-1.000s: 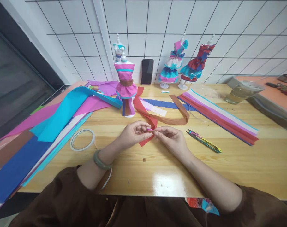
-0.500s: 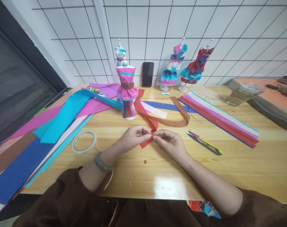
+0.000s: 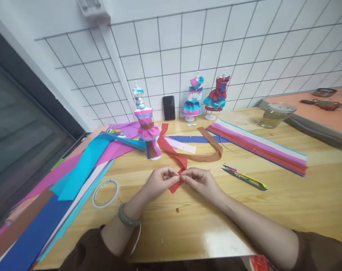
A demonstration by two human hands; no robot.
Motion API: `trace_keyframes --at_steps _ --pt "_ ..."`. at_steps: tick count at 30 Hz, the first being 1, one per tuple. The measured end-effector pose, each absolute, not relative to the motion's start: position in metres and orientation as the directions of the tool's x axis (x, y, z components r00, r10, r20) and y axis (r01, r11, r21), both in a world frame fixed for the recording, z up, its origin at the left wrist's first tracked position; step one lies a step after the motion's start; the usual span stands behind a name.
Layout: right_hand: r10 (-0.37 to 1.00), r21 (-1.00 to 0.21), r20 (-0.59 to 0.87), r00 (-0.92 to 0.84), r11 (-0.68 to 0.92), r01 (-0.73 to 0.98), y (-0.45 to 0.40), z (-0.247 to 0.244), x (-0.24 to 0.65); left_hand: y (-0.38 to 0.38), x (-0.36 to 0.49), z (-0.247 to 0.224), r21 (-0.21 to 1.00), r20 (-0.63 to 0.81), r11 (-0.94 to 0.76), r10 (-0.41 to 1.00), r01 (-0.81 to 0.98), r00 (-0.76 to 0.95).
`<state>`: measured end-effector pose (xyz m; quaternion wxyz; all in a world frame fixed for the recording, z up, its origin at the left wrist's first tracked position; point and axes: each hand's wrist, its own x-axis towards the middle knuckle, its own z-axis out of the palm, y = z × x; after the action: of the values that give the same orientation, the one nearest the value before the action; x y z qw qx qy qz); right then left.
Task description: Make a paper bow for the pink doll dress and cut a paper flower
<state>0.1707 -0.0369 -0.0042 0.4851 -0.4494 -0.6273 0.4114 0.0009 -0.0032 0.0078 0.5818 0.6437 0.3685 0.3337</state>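
My left hand [image 3: 161, 181] and my right hand [image 3: 200, 181] meet fingertip to fingertip above the table, each in a pinch. Between them is a red crepe-paper strip [image 3: 175, 153]; its short end sticks out below the fingers, and the rest runs back towards a small dress form [image 3: 146, 130] in a pink paper dress. The exact spot being pinched is hidden by the fingertips. A brown strip [image 3: 184, 156] curls behind my hands. To the right lie yellow-green thread snips [image 3: 247, 178]; left of my hands is a roll of white tape [image 3: 95, 197].
Long paper strips [image 3: 43, 214] cover the table's left side. Layered coloured strips [image 3: 261, 148] lie at the right. Other dressed forms [image 3: 192, 99] and a phone [image 3: 169, 108] stand along the tiled wall. A lidded cup [image 3: 275, 114] sits at the back right.
The camera has tilted, so the whole scene sits lower and slightly rotated. Both hands keep their pinch at the red strip, with little visible finger movement.
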Motion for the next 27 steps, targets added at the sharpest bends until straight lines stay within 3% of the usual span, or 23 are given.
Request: trace_keyframes --at_steps 10,16,27 --pt "0.959 -0.945 0.254 -0.127 0.274 0.177 -0.0357 -0.0069 0.1714 -0.0036 -0.0002 0.0108 0.991 -0.027 -0.037 0.887 0.130 0.462" --pt "0.963 -0.969 0.227 -0.148 0.238 0.064 -0.0361 -0.0061 0.1701 -0.0048 0.0000 0.0144 0.989 -0.033 -0.040 0.883 0.146 0.469" --pt "0.962 -0.969 0.196 -0.187 0.219 0.111 -0.0372 -0.0041 0.1717 -0.0056 -0.0001 0.0150 0.992 -0.006 -0.054 0.881 0.114 0.474"
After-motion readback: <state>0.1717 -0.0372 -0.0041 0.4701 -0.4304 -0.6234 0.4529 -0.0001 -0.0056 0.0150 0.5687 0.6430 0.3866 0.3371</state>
